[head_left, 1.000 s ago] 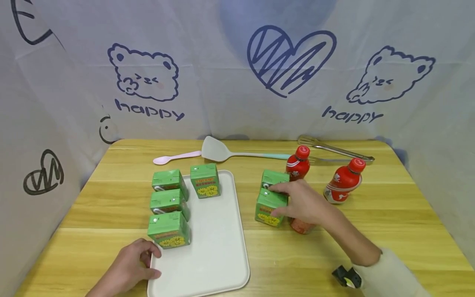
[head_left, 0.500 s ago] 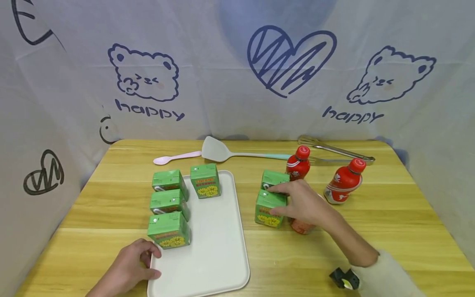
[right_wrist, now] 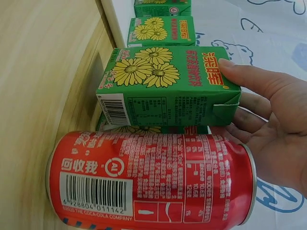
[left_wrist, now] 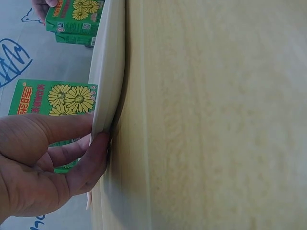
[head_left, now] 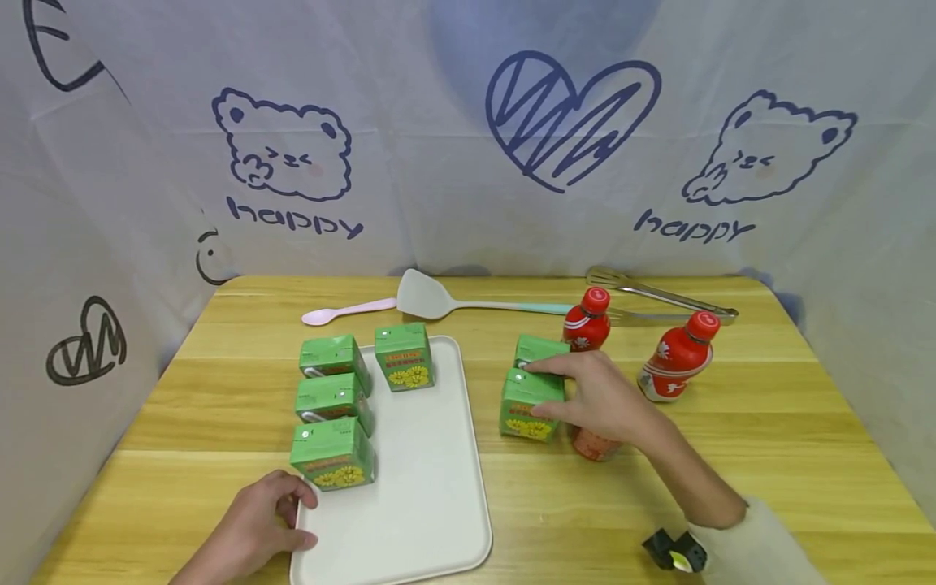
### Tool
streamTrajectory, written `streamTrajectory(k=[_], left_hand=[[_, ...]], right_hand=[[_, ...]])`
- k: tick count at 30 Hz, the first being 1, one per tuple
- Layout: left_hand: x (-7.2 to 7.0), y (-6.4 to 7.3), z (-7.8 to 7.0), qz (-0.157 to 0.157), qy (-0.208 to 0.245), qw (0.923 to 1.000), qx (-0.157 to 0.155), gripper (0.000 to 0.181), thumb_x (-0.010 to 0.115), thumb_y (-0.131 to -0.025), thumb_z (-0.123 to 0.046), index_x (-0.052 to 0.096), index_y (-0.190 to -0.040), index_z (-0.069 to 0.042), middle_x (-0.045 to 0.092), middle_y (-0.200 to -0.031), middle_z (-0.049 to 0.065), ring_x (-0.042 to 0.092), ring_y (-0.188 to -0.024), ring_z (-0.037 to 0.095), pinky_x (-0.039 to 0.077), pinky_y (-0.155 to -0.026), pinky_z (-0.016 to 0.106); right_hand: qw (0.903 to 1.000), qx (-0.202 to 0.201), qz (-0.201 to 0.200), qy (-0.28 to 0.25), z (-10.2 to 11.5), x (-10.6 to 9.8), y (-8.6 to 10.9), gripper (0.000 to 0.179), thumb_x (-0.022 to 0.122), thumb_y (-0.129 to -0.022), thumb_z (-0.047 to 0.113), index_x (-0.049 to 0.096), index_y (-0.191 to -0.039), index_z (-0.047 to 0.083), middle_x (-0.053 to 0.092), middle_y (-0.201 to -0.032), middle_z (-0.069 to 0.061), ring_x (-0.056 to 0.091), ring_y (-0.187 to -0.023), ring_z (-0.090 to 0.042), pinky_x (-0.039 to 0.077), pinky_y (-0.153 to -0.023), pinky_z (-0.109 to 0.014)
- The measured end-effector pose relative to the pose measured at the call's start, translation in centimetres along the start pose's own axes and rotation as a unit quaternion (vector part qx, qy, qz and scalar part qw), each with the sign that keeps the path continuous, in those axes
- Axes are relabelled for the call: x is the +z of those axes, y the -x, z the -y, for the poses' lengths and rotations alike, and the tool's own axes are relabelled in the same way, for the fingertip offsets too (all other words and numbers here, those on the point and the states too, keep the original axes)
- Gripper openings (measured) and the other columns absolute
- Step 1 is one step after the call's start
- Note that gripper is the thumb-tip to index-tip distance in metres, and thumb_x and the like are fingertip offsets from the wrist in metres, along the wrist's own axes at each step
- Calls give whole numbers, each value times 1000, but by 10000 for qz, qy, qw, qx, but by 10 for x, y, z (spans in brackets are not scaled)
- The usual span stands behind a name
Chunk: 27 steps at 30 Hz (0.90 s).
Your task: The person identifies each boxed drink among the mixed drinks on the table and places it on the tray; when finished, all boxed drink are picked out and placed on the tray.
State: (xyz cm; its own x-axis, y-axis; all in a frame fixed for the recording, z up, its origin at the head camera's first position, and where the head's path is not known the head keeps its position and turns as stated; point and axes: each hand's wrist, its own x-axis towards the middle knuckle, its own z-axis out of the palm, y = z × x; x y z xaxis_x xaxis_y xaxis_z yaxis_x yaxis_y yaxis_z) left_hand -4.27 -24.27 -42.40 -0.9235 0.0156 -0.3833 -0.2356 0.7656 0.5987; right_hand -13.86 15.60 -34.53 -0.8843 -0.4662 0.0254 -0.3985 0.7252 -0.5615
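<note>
My left hand grips the near left rim of a white tray; in the left wrist view, thumb and fingers pinch the tray edge. Three green drink cartons stand in a column along the tray's left side, and another carton is at its far end. To the right of the tray, my right hand pinches the top of a green drink carton printed with yellow flowers, thumb on its front. Right behind that one is a further carton. A red can stands beside the held carton, partly hidden by my right hand in the head view.
Two red bottles stand right of the cartons. Along the back of the table lie a pink spoon, a spatula and metal tongs. A cloth with drawings hangs behind and at the sides.
My right hand has shifted the held carton slightly back and to the left. The left hand and the tray have not moved.
</note>
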Motion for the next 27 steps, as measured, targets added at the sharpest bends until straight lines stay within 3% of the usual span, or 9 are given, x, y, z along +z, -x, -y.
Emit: streamTrajectory(k=[20,27], left_hand=[[0,-1,-1,26,2,10000,-66,36,86,-60,-3,63,-88,-8,51,-82,3,47,-70,16,39,-55,23],[0,-1,-1,34,32,9999,-114,36,85,-61,-3,63,-88,-8,50,-83,3,46,-70,16,39,-54,23]], right_hand=[[9965,-403,-375,-628,25,13,-9,43,74,-82,24,63,-123,14,64,-123,-4,58,-114,-24,47,-95,-44],[9953,-594,-444,-620,38,21,-19,44,73,-83,28,62,-124,14,65,-123,-2,60,-108,-19,48,-92,-40]])
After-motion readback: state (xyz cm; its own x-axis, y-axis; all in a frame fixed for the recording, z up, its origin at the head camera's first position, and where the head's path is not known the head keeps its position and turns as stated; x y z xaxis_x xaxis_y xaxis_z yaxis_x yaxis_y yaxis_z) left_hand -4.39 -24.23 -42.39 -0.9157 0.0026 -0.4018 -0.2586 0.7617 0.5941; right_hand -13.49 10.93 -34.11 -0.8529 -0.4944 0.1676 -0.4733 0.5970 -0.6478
